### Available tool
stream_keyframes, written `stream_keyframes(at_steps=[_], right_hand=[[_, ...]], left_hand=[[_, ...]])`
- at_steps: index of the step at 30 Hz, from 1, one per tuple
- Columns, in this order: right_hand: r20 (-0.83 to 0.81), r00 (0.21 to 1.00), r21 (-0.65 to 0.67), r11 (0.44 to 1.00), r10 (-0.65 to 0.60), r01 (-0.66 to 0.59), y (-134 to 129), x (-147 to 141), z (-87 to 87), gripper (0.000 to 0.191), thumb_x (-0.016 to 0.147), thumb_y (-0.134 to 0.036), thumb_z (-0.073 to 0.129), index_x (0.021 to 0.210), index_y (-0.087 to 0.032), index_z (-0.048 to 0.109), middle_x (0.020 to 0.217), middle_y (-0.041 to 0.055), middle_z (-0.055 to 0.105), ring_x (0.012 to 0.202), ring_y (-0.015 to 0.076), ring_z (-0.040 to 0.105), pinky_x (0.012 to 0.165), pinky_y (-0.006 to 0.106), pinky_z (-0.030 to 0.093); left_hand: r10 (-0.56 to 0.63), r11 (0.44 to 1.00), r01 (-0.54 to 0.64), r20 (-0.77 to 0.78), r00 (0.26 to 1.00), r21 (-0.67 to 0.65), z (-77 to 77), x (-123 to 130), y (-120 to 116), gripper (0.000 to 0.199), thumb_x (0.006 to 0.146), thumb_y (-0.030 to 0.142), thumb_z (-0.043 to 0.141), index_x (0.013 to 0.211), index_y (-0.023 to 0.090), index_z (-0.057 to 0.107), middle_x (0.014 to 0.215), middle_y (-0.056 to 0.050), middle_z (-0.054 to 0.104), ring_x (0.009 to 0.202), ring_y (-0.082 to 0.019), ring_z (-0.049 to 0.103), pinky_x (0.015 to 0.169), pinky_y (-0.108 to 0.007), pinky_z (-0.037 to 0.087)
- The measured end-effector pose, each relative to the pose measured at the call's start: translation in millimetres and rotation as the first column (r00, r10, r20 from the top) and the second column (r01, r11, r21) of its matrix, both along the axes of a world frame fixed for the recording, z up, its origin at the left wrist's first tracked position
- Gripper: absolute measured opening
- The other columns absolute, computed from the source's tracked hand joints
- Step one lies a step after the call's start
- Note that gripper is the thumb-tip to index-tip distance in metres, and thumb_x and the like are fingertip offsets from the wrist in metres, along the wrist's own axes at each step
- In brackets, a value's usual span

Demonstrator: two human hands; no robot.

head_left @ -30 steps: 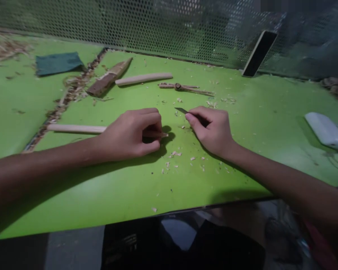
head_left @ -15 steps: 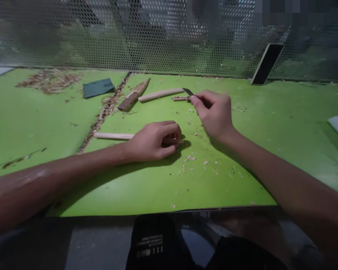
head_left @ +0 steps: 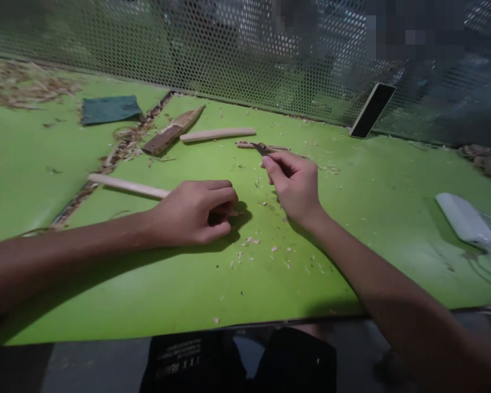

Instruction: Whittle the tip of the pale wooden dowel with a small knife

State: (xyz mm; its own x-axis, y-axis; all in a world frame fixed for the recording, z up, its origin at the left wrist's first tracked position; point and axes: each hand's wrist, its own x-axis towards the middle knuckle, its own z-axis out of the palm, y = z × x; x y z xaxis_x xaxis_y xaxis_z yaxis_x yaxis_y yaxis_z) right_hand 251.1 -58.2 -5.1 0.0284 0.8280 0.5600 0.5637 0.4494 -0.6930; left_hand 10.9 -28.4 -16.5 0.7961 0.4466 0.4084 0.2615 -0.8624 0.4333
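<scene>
My left hand [head_left: 196, 212] is closed around a pale wooden stick [head_left: 126, 185] low over the green table [head_left: 155, 295]; the stick's tapered tip shows past my fingers. To its right, my right hand [head_left: 297, 185] pinches a small dark blade [head_left: 261, 150], which points up and left. Just beyond the blade lies a thin brown twig-like piece [head_left: 244, 144]. Another pale rounded stick [head_left: 217, 134] rests behind my hands. Beside it on the left is a darker wooden piece [head_left: 174, 131] with a pointed end.
A green cloth-like sheet [head_left: 109, 109] and a pile of shavings [head_left: 20, 84] lie at the back left. A phone [head_left: 372, 111] leans against the perforated screen [head_left: 245, 54]. At the right is a white device [head_left: 466, 219] with a cable. Shavings fill the table seam.
The view has turned to the right and tilted. My right hand has drawn nearer to me with the blade, away from the second pale stick's end. My left hand still holds its stick.
</scene>
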Motion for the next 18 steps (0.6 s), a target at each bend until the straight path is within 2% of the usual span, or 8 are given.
stream_keyframes(at_steps=[4,7,12,18], right_hand=[[-0.05,0.999,-0.02,1.0,0.001,-0.002,6,8,-5.6,0.025,0.106,-0.036,0.07,0.086,-0.022,0.072,0.071,-0.0005,0.062,0.061,0.0142,0.052,0.054,0.03,0.038],[-0.093,0.996,-0.033,0.999,0.008,-0.011,10,14,-6.2,0.022,0.105,-0.032,0.07,0.085,-0.022,0.072,0.071,-0.0009,0.062,0.059,0.0143,0.051,0.053,0.03,0.039],[-0.055,0.998,-0.011,1.0,0.029,-0.029,9,14,-2.4,0.025,0.105,-0.04,0.073,0.087,-0.023,0.073,0.07,-0.0017,0.06,0.06,0.0144,0.05,0.054,0.03,0.039],[0.029,0.999,0.018,0.999,0.028,-0.029,4,7,1.2,0.028,0.104,-0.044,0.073,0.084,-0.024,0.073,0.07,-0.0005,0.059,0.064,0.016,0.05,0.056,0.031,0.036]], left_hand=[[0.031,0.999,-0.033,-0.079,0.996,-0.022,2.1,0,0,0.007,0.085,0.025,0.063,0.085,0.019,0.064,0.083,-0.005,0.069,0.066,-0.014,0.059,0.058,-0.024,0.041],[0.042,0.999,-0.042,-0.065,0.997,-0.002,1.8,2,1,0.007,0.083,0.026,0.063,0.084,0.019,0.063,0.081,-0.005,0.067,0.064,-0.014,0.056,0.057,-0.024,0.039],[0.066,0.997,-0.064,-0.078,0.995,0.037,5.1,3,1,0.009,0.082,0.026,0.063,0.081,0.019,0.058,0.076,-0.004,0.064,0.062,-0.014,0.054,0.057,-0.024,0.039],[0.039,0.997,-0.032,-0.095,0.995,0.068,7.5,2,3,0.007,0.085,0.024,0.061,0.087,0.017,0.06,0.085,-0.006,0.069,0.068,-0.015,0.058,0.06,-0.025,0.041]])
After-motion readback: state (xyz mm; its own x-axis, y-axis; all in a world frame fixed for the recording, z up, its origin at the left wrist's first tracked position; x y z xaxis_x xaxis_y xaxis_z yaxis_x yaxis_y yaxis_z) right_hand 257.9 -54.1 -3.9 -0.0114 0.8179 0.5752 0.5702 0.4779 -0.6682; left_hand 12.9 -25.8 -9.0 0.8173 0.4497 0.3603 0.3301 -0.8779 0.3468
